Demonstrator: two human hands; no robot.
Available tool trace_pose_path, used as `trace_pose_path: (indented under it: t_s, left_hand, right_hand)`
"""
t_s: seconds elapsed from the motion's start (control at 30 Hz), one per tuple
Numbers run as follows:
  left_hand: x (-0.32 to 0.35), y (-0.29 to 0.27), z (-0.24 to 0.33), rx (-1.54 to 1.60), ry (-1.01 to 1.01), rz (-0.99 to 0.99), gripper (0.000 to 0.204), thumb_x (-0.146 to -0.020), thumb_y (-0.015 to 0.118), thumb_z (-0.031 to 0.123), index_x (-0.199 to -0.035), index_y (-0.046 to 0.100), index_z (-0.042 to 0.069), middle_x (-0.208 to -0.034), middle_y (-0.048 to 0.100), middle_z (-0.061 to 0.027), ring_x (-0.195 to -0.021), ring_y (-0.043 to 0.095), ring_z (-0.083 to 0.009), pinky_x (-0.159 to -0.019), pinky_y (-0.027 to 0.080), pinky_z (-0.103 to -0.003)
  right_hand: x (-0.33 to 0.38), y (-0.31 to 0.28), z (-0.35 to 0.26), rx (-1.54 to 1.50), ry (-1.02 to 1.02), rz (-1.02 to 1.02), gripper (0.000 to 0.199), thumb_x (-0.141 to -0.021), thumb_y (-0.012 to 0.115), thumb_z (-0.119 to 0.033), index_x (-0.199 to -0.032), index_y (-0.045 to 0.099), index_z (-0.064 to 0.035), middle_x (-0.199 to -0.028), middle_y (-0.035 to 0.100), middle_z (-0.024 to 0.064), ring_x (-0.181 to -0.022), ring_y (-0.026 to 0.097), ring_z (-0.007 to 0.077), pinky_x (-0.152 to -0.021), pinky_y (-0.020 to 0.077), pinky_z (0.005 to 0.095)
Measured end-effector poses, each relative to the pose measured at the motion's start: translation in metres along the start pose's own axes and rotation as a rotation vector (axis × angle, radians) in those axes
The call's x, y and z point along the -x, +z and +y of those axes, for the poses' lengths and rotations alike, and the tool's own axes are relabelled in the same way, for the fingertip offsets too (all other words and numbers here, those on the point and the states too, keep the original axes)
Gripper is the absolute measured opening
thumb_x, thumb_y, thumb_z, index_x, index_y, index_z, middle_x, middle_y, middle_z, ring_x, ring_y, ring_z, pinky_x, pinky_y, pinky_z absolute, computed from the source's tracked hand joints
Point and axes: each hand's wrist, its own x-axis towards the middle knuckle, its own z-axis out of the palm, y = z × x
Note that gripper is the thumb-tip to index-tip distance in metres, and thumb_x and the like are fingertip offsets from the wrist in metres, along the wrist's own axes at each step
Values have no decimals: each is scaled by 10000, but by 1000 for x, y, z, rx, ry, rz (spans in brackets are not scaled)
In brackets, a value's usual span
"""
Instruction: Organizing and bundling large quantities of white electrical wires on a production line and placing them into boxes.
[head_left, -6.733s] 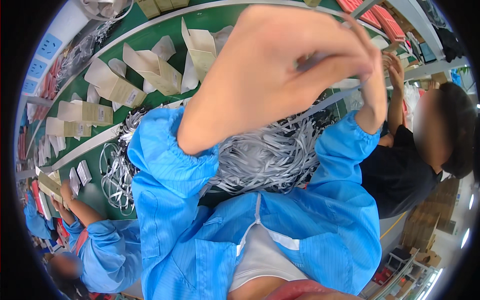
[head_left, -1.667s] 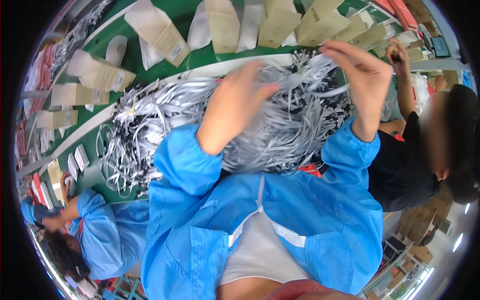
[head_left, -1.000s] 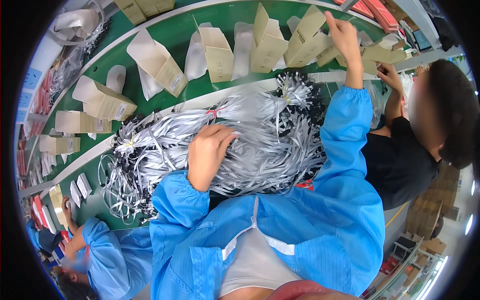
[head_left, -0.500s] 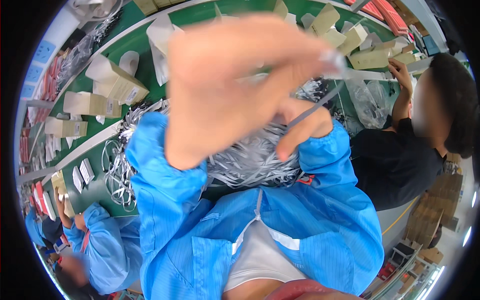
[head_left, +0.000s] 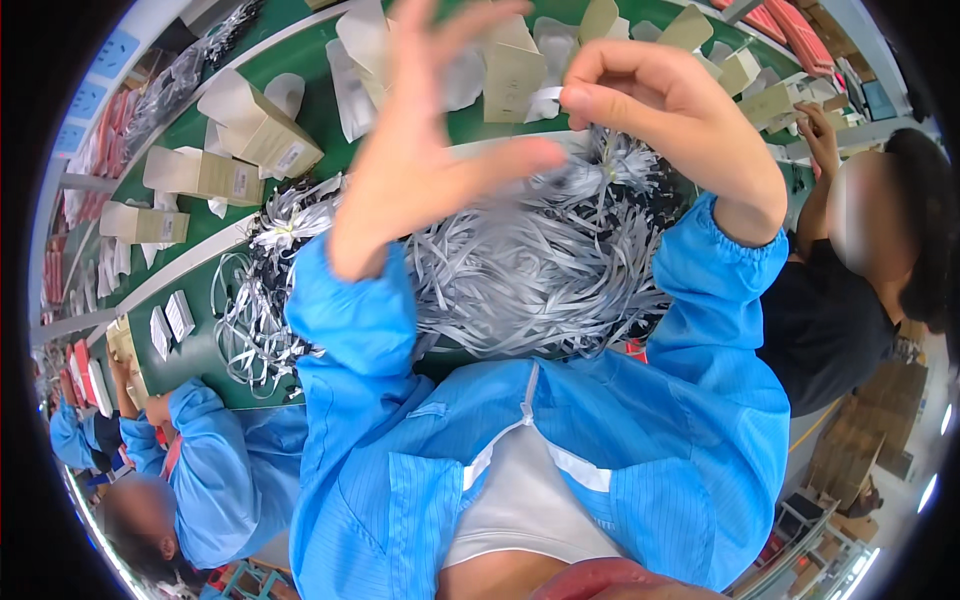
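My left hand (head_left: 415,165) is raised over the bench with its fingers spread, smeared by motion and holding nothing. To its right, my right hand (head_left: 675,110) pinches a short end of a flat white strap (head_left: 546,95) between thumb and forefinger; the rest of that strap cannot be made out. Below both hands lies a big tangled heap of flat grey-white straps (head_left: 530,275) with dark ends among them. A bundle of similar straps (head_left: 630,160) lies at the heap's far right, under my right wrist.
Open cream cartons with white liners, such as this carton (head_left: 262,130), line the far side of the green bench (head_left: 210,345). Loose straps (head_left: 250,330) and two small white blocks (head_left: 172,325) lie at the left. A co-worker in black (head_left: 825,320) sits right, another in blue (head_left: 235,470) left.
My hands have moved apart: the right has risen up and right with the strap end, while the left has opened and spread its fingers. The grey strap length seen between them no longer shows.
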Motion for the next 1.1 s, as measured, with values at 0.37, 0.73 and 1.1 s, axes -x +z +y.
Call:
trace_pose_path:
  t_s: [0.37, 0.73, 1.1]
  left_hand:
    - [2, 35, -81, 862, -573, -557, 587, -1038, 545, 451, -1472, 439, 70, -868, 619, -47, -833, 617, -156, -730, 491, -224]
    - [21, 55, -75, 1696, -467, -335, 806, -1018, 187, 702, -1473, 435, 84, -775, 545, -19, -596, 467, -83, -516, 353, -214]
    - [20, 87, -44, 484, -805, 63, 796, -1005, 102, 699, -1502, 379, 143, -847, 584, -41, -650, 554, -117, -549, 414, -243]
  right_hand:
    - [-3, -40, 8, 149, 1, 283, 111, -989, 662, -174, -1036, 620, -81, -758, 590, 13, -592, 556, 94, -553, 444, 234]
    - [38, 47, 33, 405, 5, 537, 202, -912, 700, -49, -1108, 692, 3, -1056, 695, 31, -822, 626, 107, -761, 505, 247]
    - [39, 56, 59, 417, -42, 420, 269, -868, 658, 73, -1116, 732, 0, -1032, 755, 121, -917, 732, 212, -769, 551, 262]
